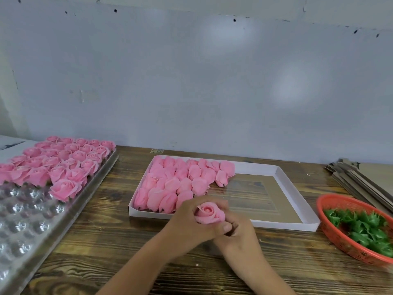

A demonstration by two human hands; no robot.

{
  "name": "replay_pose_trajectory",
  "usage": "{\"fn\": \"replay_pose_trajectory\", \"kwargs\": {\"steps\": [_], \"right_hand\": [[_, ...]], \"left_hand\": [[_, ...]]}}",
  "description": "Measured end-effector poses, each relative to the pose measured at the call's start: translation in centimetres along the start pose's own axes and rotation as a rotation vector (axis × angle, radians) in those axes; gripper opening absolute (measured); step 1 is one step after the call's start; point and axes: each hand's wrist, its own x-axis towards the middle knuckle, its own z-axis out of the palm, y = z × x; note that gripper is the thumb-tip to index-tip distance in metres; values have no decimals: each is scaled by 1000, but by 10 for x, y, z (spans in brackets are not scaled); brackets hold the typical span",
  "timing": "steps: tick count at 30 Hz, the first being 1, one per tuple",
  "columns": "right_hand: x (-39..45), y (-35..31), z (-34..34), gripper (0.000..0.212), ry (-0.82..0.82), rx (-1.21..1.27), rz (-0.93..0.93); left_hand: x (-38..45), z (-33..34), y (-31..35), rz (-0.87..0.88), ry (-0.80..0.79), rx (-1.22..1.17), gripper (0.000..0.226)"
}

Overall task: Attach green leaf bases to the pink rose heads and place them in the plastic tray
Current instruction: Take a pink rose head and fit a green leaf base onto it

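I watched both hands meet over the wooden table [89, 241], just in front of the white cardboard box [295, 225]. The pink rose head [209, 213] sat between them, bloom facing up. The left hand [187, 222] had its fingers curled around the rose's left and far side, cupping the petals. The right hand [238, 233] was tucked under the bloom with fingers bent, its thumb tip pressed against the rose's lower edge; I could not tell whether a leaf base was under there. Loose rose heads [174, 184] lay packed in the box's left half. The clear plastic tray [27, 226] at the left carried finished roses [63, 162] in its far rows. Green leaf bases [365, 228] were heaped in the red basket [331, 231] at the right.
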Motion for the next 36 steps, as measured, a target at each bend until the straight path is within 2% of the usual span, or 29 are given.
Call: {"fn": "replay_pose_trajectory", "kwargs": {"steps": [4, 5, 7, 10, 16, 19, 23, 27, 29, 32, 34, 36], "right_hand": [[1, 3, -3, 23, 78, -15, -26], [2, 4, -4, 26, 89, -26, -22], [1, 5, -4, 31, 88, -61, -11], [-1, 5, 0, 33, 48, -101, -51], [-2, 5, 4, 22, 70, -90, -75], [-1, 6, 5, 16, 95, -75, -64], [0, 11, 2, 23, 93, -71, -40], [1, 9, 1, 21, 125, -63, -77], [1, 7, 1, 19, 117, -73, -91], [-1, 5, 4, 31, 62, -129, -94], [-2, 6, 6, 34, 49, -150, -106], [-3, 7, 6, 31, 51, -140, -100]], "left_hand": [[1, -1, 1, -3, 2, -15, 67], [1, -1, 3, 17, 28, -51, 64], [1, -2, 9, 88, 96, -100, 45], [0, -1, 11, 136, 127, -76, 20], [1, 2, 2, 93, 52, -8, 8], [2, 3, -1, 77, 45, 16, 21], [1, 4, -2, 0, -21, 3, 52], [2, 1, -2, -10, -55, 10, 75], [2, 0, 1, 49, 16, -32, 67], [2, 0, 6, 145, 142, -21, 31], [2, 2, 5, 130, 138, -13, 17], [2, 4, 2, 84, 99, -13, 14]]}}
